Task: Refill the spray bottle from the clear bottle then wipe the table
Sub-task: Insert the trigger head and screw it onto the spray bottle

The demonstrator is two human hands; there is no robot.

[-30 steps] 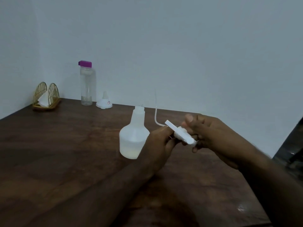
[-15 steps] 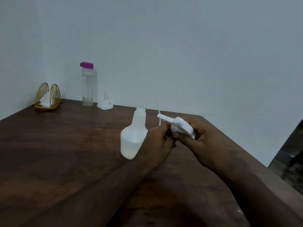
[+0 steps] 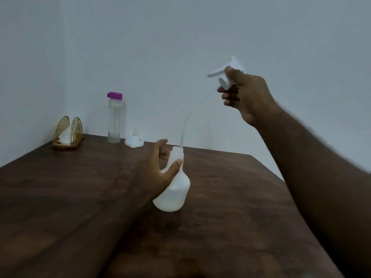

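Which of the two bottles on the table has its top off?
The white spray bottle near the middle, held at the neck by the left hand. Its neck is open, while the clear bottle by the wall wears its purple cap.

spray bottle white | cap purple | table dark brown woodgrain | napkin holder gold

Spray bottle: white, translucent, uncapped, tilted, a little liquid at its base; trigger head raised well above it, its curved dip tube ending at the neck; clear bottle: purple cap, upright at back of worktop, nearly empty.
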